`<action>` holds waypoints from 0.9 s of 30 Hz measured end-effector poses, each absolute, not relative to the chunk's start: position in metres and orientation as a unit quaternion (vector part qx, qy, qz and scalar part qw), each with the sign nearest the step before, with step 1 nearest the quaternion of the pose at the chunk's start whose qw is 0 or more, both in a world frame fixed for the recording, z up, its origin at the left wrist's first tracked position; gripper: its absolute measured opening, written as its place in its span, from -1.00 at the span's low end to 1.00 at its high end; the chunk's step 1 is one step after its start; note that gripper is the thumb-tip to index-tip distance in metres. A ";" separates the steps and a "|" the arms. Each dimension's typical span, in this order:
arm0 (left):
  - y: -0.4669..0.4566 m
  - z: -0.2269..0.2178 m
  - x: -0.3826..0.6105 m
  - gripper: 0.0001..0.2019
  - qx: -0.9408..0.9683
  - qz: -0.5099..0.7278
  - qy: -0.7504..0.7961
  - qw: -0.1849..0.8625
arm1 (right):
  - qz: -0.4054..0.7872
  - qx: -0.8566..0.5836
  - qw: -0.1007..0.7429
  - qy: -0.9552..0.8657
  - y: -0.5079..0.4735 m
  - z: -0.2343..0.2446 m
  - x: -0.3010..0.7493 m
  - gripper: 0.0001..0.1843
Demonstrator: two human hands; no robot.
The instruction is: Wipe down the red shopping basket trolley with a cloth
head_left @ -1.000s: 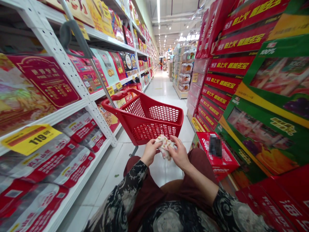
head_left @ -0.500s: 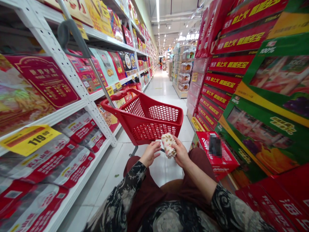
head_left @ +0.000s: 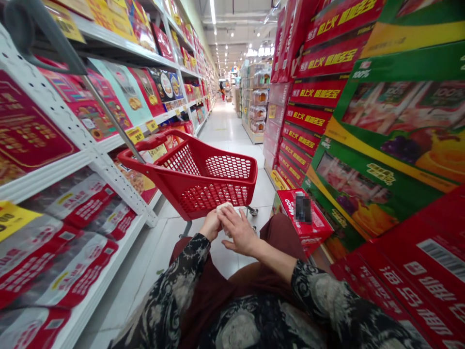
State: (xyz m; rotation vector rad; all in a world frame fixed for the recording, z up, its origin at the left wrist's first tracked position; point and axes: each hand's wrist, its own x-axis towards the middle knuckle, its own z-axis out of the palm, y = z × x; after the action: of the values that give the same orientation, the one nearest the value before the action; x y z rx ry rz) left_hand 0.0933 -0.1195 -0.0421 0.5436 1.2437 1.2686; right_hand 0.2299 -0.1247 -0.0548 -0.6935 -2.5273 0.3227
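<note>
Above my lap, a small cream bundle (head_left: 224,207), apparently folded patterned cloth, shows only in part between my hands. My left hand (head_left: 210,225) is closed around its near left side, with the fingers mostly covered. Over the top lies my right hand (head_left: 240,233), its fingers stretched flat across the bundle and against the left hand, thumb held apart. Just beyond both hands stands a red plastic shopping cart (head_left: 214,186) with perforated sides.
White shelves (head_left: 127,220) with boxed and bottled goods line the left. Stacked red drink cartons (head_left: 312,116) and green juice cartons (head_left: 348,169) rise on the right. A red box (head_left: 316,220) stands beside my right knee. A tiled aisle (head_left: 221,126) runs ahead.
The bundle has passed from my right hand into my left. My right hand has moved left and now covers it. The view has turned a little to the right.
</note>
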 end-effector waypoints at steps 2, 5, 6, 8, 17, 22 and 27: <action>-0.117 -0.037 0.094 -0.76 0.215 0.540 0.534 0.614 | 0.118 -0.278 0.223 -0.927 -0.118 -0.064 0.228 -0.16; -0.113 -0.025 0.095 -0.87 0.169 0.544 0.514 0.641 | 0.107 -0.294 0.229 -0.922 -0.105 -0.073 0.231 -0.28; -0.111 -0.020 0.095 -0.89 0.152 0.544 0.509 0.650 | 0.102 -0.299 0.237 -0.919 -0.100 -0.074 0.232 -0.31; -0.104 -0.013 0.097 -0.88 0.130 0.540 0.507 0.659 | 0.095 -0.307 0.255 -0.912 -0.093 -0.074 0.234 -0.34; -0.065 0.000 0.104 -0.84 0.165 0.532 0.529 0.640 | 0.119 -0.296 0.355 -0.879 -0.056 -0.071 0.228 -0.28; -0.051 -0.002 0.104 -0.86 0.162 0.510 0.558 0.635 | 0.156 -0.272 0.454 -0.834 -0.031 -0.083 0.227 -0.13; -0.045 -0.014 0.106 -0.84 0.167 0.480 0.578 0.639 | 0.156 -0.233 0.438 -0.854 -0.019 -0.090 0.234 -0.32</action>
State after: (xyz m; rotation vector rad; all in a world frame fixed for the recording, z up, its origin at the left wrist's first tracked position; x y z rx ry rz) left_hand 0.1056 -0.0449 -0.0138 0.3803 1.3191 1.0947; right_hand 0.2340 -0.0188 -0.0901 -0.5784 -2.1230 0.3876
